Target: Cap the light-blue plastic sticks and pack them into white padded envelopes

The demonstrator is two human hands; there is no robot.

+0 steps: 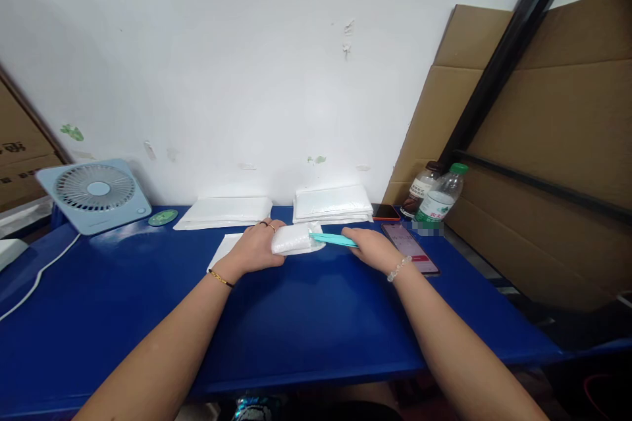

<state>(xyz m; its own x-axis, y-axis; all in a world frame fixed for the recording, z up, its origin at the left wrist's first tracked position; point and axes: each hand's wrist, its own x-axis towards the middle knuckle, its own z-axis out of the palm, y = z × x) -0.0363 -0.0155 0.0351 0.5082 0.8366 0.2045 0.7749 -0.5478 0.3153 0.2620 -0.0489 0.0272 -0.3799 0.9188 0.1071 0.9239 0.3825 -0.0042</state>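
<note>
My left hand (257,247) grips the left end of a small white padded packet (295,239), just above the blue table (296,316). In my right hand (372,248) is a slim turquoise tool (334,239), held by its right end. Its tip touches the right end of the packet, and what lies under the tip is too small to make out. A flat white sheet or envelope (223,250) lies partly behind my left hand. Two stacks of white envelopes, one on the left (227,209) and one on the right (333,202), rest against the wall.
A light blue fan (99,191) with a white cable stands at the left, beside a green round coaster (162,217). At the right are a phone (409,248), a red-edged device (386,212) and two bottles (439,200). Cardboard (553,164) borders the right side.
</note>
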